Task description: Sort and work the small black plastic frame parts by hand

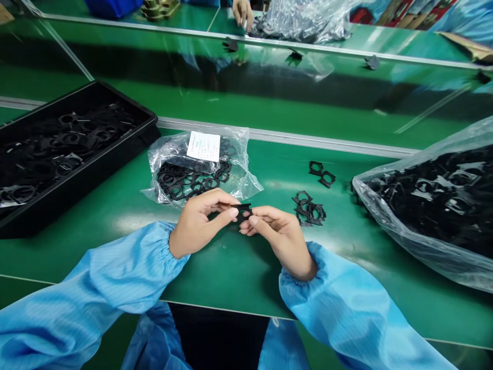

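Two bare hands, the left hand (198,223) and the right hand (281,239), are recorded above the near middle of the green bench (215,280), their fingertips pinched from either side on one small black moulded frame (242,209). Its long axis lies roughly crosswise, and neither hand is clearly nearer. Just beyond, a clear bag (241,172) of similar frames is placed; a small heap of frames (308,208) lies to the right. A black tray (152,121) occupies the left edge, a fuller bag (423,241) the right edge. A co-worker's hand (242,10) is noted far off.
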A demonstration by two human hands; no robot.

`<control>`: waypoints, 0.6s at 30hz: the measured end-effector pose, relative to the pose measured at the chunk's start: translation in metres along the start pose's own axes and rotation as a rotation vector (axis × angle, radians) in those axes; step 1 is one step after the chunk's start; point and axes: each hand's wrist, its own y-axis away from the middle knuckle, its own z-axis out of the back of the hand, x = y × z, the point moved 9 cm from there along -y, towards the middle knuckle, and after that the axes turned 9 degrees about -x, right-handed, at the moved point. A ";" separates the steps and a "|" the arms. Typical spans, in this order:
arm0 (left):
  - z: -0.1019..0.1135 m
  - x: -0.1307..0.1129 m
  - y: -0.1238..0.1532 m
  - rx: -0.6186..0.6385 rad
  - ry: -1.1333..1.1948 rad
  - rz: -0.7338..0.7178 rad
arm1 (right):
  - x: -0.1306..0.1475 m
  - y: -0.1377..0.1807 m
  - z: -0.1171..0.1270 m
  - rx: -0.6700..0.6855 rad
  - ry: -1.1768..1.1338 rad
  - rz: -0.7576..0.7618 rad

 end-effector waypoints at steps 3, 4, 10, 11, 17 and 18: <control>0.000 0.001 0.000 -0.018 -0.006 -0.030 | -0.001 0.000 0.001 -0.006 0.001 -0.018; -0.001 0.001 0.000 -0.016 -0.012 -0.037 | 0.000 0.000 0.001 -0.006 -0.003 -0.020; -0.005 0.003 0.002 0.020 -0.027 -0.018 | -0.001 0.000 0.001 0.002 0.011 -0.004; -0.005 0.003 0.002 0.024 -0.027 -0.018 | -0.001 0.000 0.001 0.006 0.014 0.004; -0.006 -0.008 0.000 0.051 -0.116 -0.124 | 0.003 0.000 0.006 -0.019 0.070 0.089; -0.006 -0.011 0.000 0.052 -0.142 -0.151 | 0.006 0.000 0.007 -0.036 0.105 0.128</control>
